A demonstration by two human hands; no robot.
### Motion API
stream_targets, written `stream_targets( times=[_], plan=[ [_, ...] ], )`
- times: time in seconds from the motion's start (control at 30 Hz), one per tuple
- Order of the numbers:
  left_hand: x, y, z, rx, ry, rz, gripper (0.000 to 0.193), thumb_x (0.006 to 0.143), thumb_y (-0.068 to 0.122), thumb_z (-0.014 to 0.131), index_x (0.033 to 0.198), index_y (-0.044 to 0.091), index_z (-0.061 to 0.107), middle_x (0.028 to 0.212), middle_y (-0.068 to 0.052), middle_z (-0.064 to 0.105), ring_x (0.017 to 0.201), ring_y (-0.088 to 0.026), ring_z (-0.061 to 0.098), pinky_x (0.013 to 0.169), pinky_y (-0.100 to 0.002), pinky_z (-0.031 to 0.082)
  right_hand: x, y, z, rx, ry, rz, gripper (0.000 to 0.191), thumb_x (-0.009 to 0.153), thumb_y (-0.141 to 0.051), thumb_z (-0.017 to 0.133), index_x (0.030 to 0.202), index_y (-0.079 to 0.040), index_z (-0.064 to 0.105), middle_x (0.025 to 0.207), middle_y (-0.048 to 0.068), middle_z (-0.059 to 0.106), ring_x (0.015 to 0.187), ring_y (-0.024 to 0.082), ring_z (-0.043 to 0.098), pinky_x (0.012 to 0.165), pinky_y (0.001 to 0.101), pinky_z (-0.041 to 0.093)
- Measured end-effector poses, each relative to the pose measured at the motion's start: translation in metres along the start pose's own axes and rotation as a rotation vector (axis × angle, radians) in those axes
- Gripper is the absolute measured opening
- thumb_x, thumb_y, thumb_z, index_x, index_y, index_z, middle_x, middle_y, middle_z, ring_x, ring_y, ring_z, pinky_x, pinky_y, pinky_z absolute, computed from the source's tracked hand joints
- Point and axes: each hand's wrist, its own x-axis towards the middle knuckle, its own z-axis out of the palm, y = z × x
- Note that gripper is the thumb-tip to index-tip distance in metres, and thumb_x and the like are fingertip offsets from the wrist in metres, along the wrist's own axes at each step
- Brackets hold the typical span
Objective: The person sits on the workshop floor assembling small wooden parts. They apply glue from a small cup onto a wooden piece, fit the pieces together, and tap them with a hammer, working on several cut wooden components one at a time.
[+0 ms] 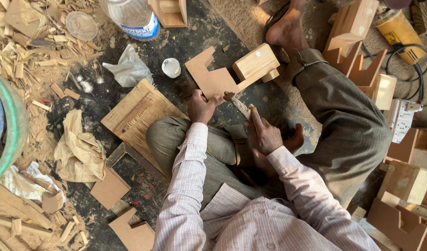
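Clearly the left hand (200,108), fingers closed over the near edge of the notched board (212,77), sits just beside the brush (239,106) clasped in the right hand (263,135), so a slip could smear those fingers.

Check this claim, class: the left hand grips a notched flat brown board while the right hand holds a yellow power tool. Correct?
Not quite. In the head view the right hand holds a small pale strip; the yellow power tool lies untouched aside. The left hand does grip the notched flat brown board.
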Motion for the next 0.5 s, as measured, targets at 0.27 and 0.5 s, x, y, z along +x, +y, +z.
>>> stream_targets(
  times=[0.27, 0.5],
  plan=[
    [0.0009, 0.0006, -0.0014, -0.019, -0.031, -0.009, 0.044, 0.074, 0.037, 0.086, 0.090, 0.006, 0.060, 0.086, -0.014, 0.073, 0.080, -0.033, 0.074, 0.072, -0.048, 0.057, -0.0052, -0.0014, -0.0031, 0.389, 0.327, -0.114, 0.058, 0.110, -0.024, 0.059, 0.158, 0.000, 0.036, 0.097, 0.020, 0.071, 0.069, 0.031, 0.073, 0.061, 0.0415, 0.058],
    [0.0021, -0.0012, -0.0004, -0.022, -0.021, 0.026, 0.044, 0.073, 0.035, 0.088, 0.089, 0.005, 0.060, 0.081, -0.012, 0.071, 0.075, -0.031, 0.071, 0.070, -0.047, 0.056, -0.0025, 0.0020, 0.0062, 0.225, 0.376, -0.150, 0.059, 0.109, -0.024, 0.060, 0.159, -0.004, 0.036, 0.111, 0.027, 0.071, 0.083, 0.039, 0.075, 0.064, 0.0419, 0.058]
  ],
)
